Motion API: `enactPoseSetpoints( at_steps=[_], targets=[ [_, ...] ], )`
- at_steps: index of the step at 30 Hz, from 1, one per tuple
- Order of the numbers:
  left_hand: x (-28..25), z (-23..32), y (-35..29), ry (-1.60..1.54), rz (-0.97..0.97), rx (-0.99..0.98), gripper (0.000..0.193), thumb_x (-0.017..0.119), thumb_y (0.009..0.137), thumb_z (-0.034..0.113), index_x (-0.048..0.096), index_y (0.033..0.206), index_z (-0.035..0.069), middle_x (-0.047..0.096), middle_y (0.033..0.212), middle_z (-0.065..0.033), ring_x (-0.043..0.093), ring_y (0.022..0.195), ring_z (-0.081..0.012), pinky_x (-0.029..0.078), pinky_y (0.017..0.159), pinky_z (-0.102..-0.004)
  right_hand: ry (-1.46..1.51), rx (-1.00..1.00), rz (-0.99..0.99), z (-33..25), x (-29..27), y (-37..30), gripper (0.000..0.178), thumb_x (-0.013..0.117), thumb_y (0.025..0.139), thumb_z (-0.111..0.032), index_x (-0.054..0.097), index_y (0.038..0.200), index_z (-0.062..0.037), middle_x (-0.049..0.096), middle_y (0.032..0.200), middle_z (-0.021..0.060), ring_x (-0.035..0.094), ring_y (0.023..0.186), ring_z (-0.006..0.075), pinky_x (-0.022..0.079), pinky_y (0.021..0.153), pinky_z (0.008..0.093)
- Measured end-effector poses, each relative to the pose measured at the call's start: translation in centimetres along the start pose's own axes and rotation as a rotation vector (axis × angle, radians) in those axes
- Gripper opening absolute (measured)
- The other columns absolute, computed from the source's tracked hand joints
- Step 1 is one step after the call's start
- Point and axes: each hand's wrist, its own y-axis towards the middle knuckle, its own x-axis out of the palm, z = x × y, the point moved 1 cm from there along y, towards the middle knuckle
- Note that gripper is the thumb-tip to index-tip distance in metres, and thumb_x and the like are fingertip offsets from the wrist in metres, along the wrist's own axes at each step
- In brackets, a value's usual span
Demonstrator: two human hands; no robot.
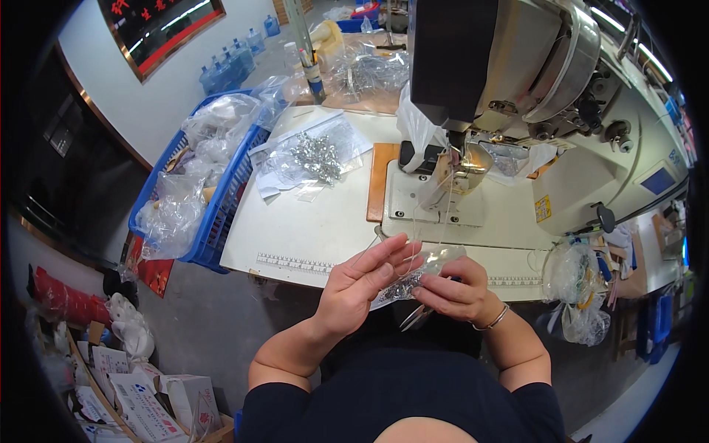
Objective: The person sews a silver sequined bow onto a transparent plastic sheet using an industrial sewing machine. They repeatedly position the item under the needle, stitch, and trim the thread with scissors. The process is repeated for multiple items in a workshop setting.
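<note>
At the table's front edge, below the sewing machine (458, 166), my left hand (365, 280) is stretched out with its fingers straight and a little apart. Beside its fingertips lies a clear plastic bag (441, 256) with small silvery pieces (402, 288) in it. My right hand (458, 289) is closed at the bag's right side, fingers bent over the silvery pieces. A pair of scissors (415, 317) sticks out below this hand, blades pointing down toward me. Thin pale threads hang from the machine's needle area to near my left fingers. What lies under my right fingers is partly hidden.
On the white table (325, 221), a heap of silvery pieces (317, 156) lies on plastic and paper. A blue basket (214, 229) full of clear bags stands at the left. Clear bags (576, 295) hang at the right edge. Cartons (140, 399) sit low on the left.
</note>
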Motion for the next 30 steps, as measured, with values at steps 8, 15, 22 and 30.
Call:
enactPoseSetpoints(
  at_steps=[8, 15, 22, 30],
  targets=[
    [-0.2, -0.1, -0.3, 0.265, 0.002, 0.076, 0.039, 0.037, 0.094, -0.001, 0.038, 0.133, -0.006, 0.050, 0.127, -0.0223, 0.053, 0.114, -0.0332, 0.043, 0.098, -0.0408, -0.008, -0.007, 0.040, -0.1, 0.2, 0.0, 0.027, 0.068, 0.066, -0.007, 0.067, 0.092, -0.0165, 0.060, 0.097, -0.0040, 0.054, 0.070, 0.0148, 0.046, 0.055, 0.0255],
    [-1.3, -0.5, -0.2, 0.195, 0.096, 0.043, 0.038, 0.041, 0.094, 0.003, 0.041, 0.132, -0.002, 0.057, 0.117, -0.0206, 0.062, 0.097, -0.0214, 0.050, 0.086, -0.0336, 0.036, 0.027, 0.052, -0.2, 0.3, 0.3, 0.027, 0.069, 0.066, -0.007, 0.067, 0.092, -0.0157, 0.062, 0.096, -0.0019, 0.055, 0.069, 0.0158, 0.046, 0.055, 0.0257],
    [-2.0, -0.8, -0.1, 0.195, 0.108, 0.048, 0.038, 0.043, 0.094, 0.004, 0.042, 0.131, -0.002, 0.060, 0.112, -0.0198, 0.062, 0.086, -0.0171, 0.050, 0.080, -0.0297, 0.055, 0.046, 0.038, -0.1, 0.3, 0.6, 0.027, 0.070, 0.067, -0.009, 0.066, 0.093, -0.0150, 0.062, 0.095, -0.0005, 0.054, 0.069, 0.0154, 0.046, 0.054, 0.0255],
    [-1.4, -0.4, -0.9, 0.480, 0.054, 0.233, 0.038, 0.042, 0.093, 0.000, 0.042, 0.131, -0.003, 0.062, 0.109, -0.0199, 0.061, 0.089, -0.0156, 0.049, 0.081, -0.0275, 0.007, -0.030, 0.051, -0.1, 0.4, 0.6, 0.025, 0.069, 0.066, -0.008, 0.066, 0.090, -0.0151, 0.060, 0.095, -0.0006, 0.053, 0.069, 0.0150, 0.044, 0.053, 0.0244]
  ],
)
